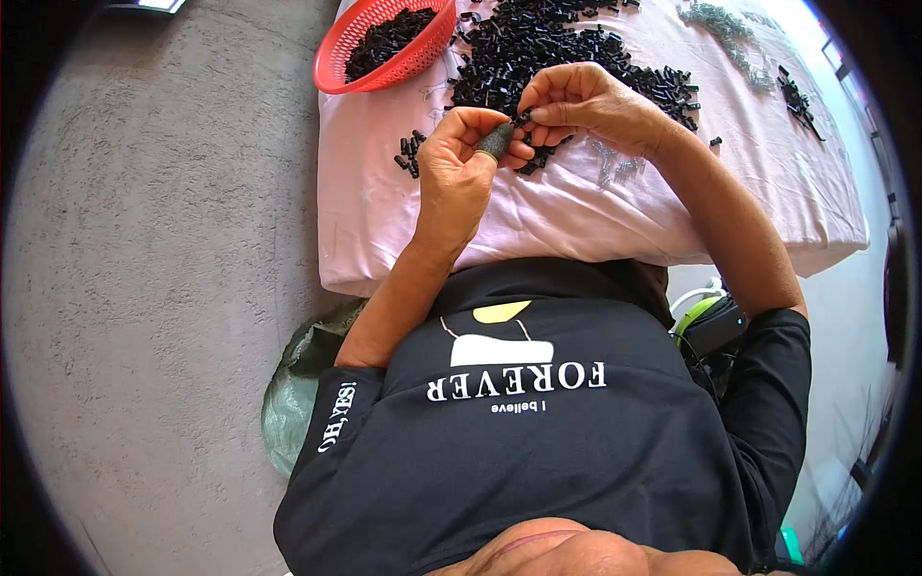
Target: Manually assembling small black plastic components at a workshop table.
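Observation:
Over the near part of the table my two hands meet, fingertips almost touching. My left hand is closed in a pinch, with a dark grey finger cot on its thumb. Between the fingertips sits a small black piece, mostly hidden. My right hand pinches at the same spot from the other side; what exactly its fingertips grip is too small to make out. Just beyond the hands spreads a large heap of short black tubular pieces. A few similar loose pieces lie left of my left hand.
A red plastic basket holding more black pieces stands at the table's far left. Small clear pieces and a dark cluster lie at the right. A pink cloth covers the table. A green plastic bag sits below at left.

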A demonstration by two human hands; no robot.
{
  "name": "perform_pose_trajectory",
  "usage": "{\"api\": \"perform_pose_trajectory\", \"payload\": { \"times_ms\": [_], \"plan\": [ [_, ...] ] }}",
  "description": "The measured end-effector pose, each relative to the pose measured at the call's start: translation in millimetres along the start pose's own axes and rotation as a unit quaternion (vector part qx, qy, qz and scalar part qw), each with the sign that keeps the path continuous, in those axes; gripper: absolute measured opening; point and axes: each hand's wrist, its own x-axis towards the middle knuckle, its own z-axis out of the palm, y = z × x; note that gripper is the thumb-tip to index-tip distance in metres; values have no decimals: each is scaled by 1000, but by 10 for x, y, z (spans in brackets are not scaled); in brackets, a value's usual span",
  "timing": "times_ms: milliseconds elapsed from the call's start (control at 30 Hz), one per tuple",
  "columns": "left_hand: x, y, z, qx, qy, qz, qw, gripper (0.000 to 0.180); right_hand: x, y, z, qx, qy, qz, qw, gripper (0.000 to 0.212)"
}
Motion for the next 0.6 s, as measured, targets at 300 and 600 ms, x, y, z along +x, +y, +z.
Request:
{"api": "perform_pose_trajectory", "payload": {
  "times_ms": [300, 600],
  "plan": [
    [-3, -25, -27, -14, 1, 7, 1000, 18, -2, -51, 67, -11, 17, -17, 1000, 12],
    [-33, 21, -10, 27, 11, 37, 999, 20, -16, -100, 145, -62, 21, -67, 996, 7]
  ]
}}
